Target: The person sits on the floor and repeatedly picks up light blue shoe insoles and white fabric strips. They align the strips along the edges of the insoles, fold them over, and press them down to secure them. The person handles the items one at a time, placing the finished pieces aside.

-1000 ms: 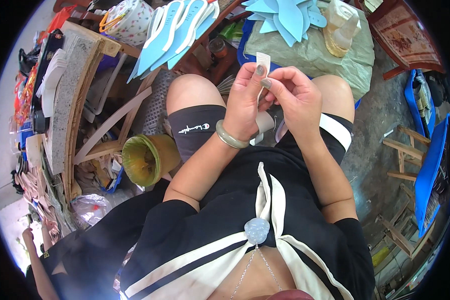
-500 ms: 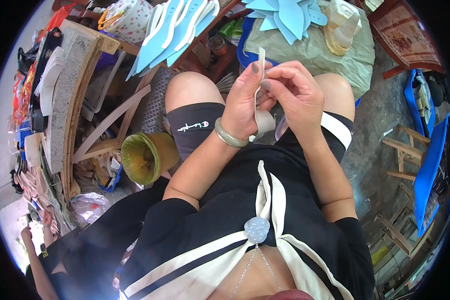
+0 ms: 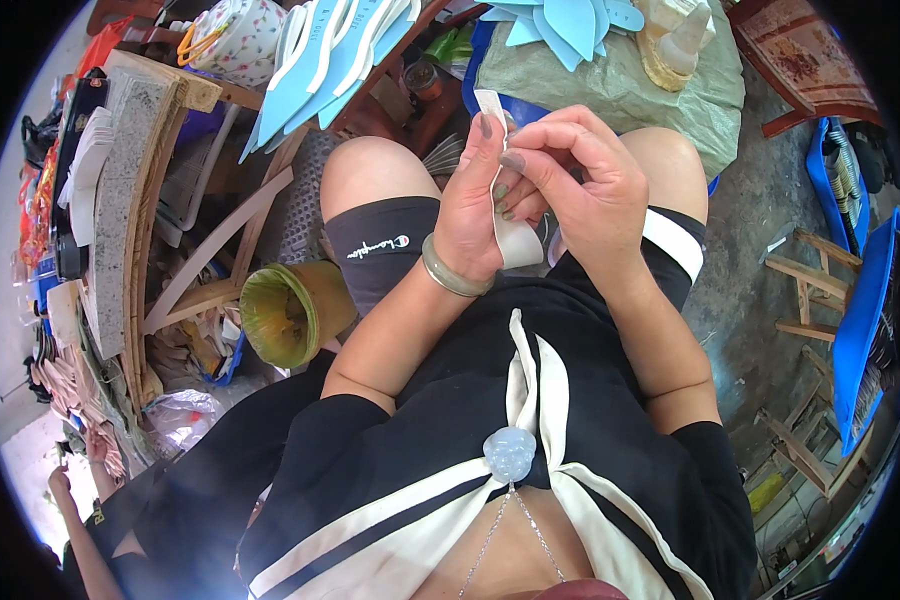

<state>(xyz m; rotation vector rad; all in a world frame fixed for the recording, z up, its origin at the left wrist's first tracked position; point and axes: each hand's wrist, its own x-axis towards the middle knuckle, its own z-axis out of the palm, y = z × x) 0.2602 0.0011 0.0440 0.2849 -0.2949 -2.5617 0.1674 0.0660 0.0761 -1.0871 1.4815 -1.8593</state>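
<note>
Thin white strip [image 3: 517, 243] curves, ribbon-like, against the left hand [image 3: 470, 215].

A yellow bin [image 3: 332, 308] stands near a grey-topped bench [image 3: 130, 160].

Bright light with hazy lower-left glare and strong fisheye curvature.

Head-worn fisheye faces down, close range; wearer's shirt [image 3: 435, 410] at 6 o'clock, left hand [image 3: 472, 205] at 12, right hand [image 3: 592, 190] between 1 and 2.
</note>
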